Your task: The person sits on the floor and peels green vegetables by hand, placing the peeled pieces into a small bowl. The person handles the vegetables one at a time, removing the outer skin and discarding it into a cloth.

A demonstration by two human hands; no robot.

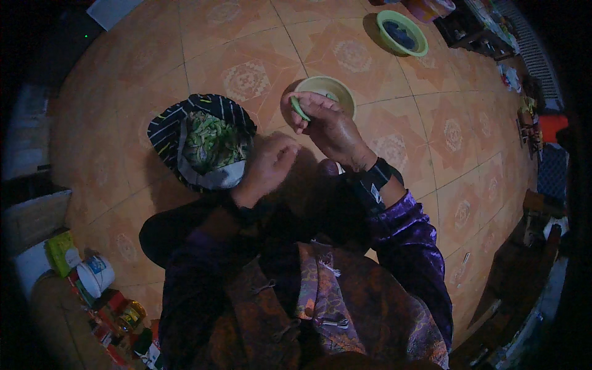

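Note:
My right hand [330, 122] pinches a green bean pod [299, 109] between thumb and fingers. It hovers over the near side of a pale round bowl [350, 95], where a bit of green shows inside. My left hand [270, 169], motion-blurred with curled fingers, is beside the right edge of a dark striped bag [159, 132]. Whether it holds anything cannot be made out. Many green pods [215, 141] fill the bag, whose pale lining is folded outward at the near side.
Patterned orange floor tiles [448, 134] spread all around. A light green basin [418, 46] with dark contents stands at the far right. Along the left edge are a white bucket [96, 275] and a bottle of yellow liquid [132, 316]. A red object [552, 128] is at the right edge.

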